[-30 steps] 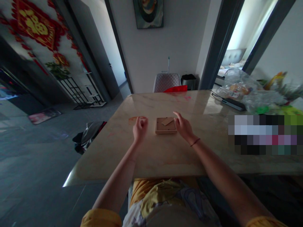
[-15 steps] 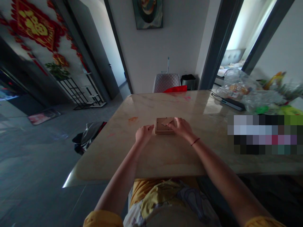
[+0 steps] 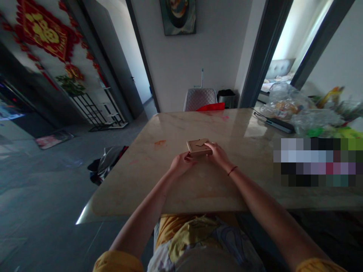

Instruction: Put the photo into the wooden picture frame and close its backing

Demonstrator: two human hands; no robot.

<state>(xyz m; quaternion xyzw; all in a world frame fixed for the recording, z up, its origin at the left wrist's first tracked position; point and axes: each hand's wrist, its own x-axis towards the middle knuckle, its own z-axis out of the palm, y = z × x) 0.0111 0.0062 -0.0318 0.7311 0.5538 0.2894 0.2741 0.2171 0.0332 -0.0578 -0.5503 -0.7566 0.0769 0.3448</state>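
As my left hand [image 3: 181, 164] and right hand [image 3: 218, 155] pinch one small wooden frame [image 3: 199, 147] between them, a marble table [image 3: 227, 128] lies beneath, one quilted chair [image 3: 199, 98] beyond its far edge.

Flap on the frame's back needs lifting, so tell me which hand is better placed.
Probably the right hand: its fingers touch the frame beside the cardboard flap; the left hand sits farther off, at the near edge.

Wood frame [image 3: 199, 147] btwn L hand [image 3: 181, 164] & R hand [image 3: 218, 155], marble table [image 3: 181, 128] beneath.
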